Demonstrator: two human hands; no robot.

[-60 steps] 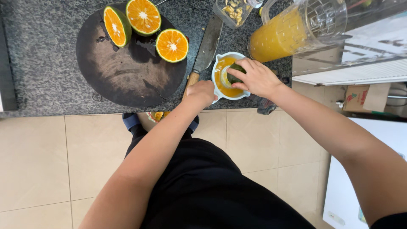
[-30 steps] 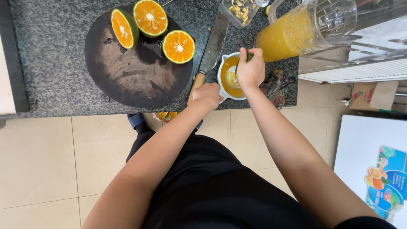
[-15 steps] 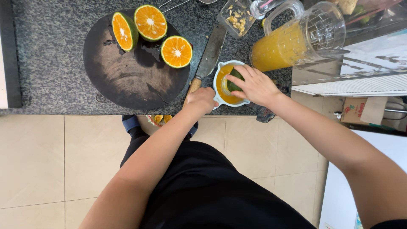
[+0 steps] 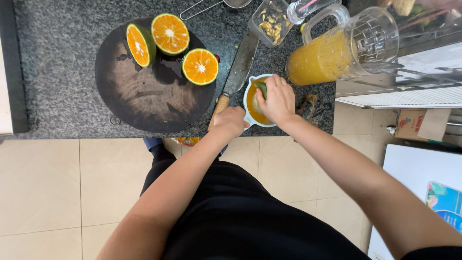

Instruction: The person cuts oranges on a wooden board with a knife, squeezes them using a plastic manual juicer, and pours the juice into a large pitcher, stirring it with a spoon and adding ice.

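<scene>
Right hand is turning back over the juicer, pressing the green-skinned orange half down again.

On the speckled dark granite worktop [image 4: 57, 72], the round dark wooden board [image 4: 144, 91] is carrying three cut orange halves [image 4: 169, 33]; the glass jug of orange juice [image 4: 337, 50] is crowding the right side. The right hand [image 4: 276, 101] is closing its grip on the green-skinned orange half [image 4: 261, 89] in the white citrus juicer [image 4: 252, 108], the wrist having swung back since a second ago. The left hand [image 4: 230, 123] is gripping the juicer's rim; a wooden-handled knife [image 4: 236, 79] is lying alongside.
</scene>
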